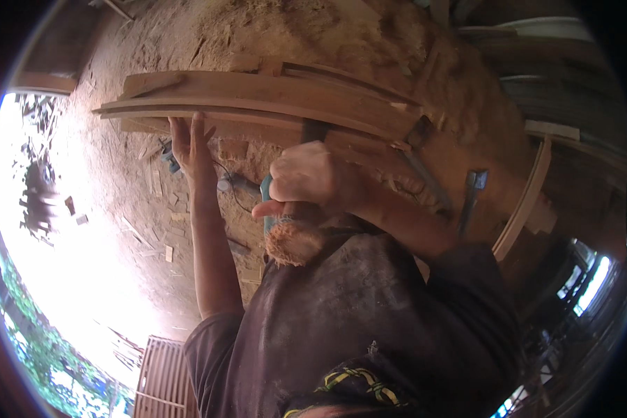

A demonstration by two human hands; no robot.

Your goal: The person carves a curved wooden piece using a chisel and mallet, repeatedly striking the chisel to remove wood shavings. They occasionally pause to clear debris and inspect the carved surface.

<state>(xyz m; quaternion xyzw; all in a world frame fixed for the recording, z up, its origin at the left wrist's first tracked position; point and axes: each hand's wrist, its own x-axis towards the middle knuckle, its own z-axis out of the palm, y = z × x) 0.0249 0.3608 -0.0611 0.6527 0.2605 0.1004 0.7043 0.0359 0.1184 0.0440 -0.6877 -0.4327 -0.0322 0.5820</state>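
My left hand (191, 148) is open, its fingers apart, with the fingertips at the near edge of a long, narrow wooden strip (209, 112). This strip lies along a wider wooden board (251, 87). Closed and slightly smeared by motion, my right hand (303, 174) grips a teal-handled tool (266, 187) close to my body. A dark, flat, blade-like part (315, 131) shows between that hand and the wood. My fingers hide most of the tool, so its exact kind cannot be made out.
Sawdust and wood scraps (168, 253) cover the ground. A hammer-like tool (471, 195) and a dark bar (428, 180) lie to the right, near a curved wooden piece (526, 202). Left of centre are a bluish object (168, 157) and a dark cylindrical tool (238, 183) beside a thin cable.
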